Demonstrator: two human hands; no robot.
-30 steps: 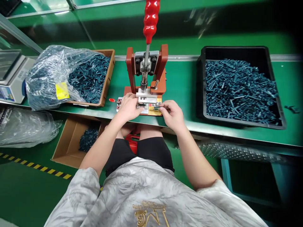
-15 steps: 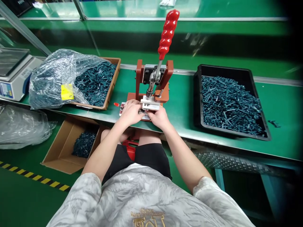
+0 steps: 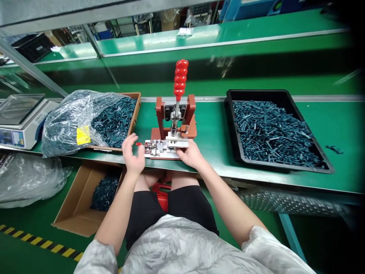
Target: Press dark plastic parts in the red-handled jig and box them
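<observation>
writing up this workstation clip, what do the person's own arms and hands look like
The left hand and right hand are bare, with no gloves, and the forearms are bare too. Loose, pale grey marbled sleeves cover the upper arms: left sleeve, right sleeve.

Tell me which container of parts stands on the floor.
The cardboard box; the wooden tray and black tray both sit on the green bench.
</observation>
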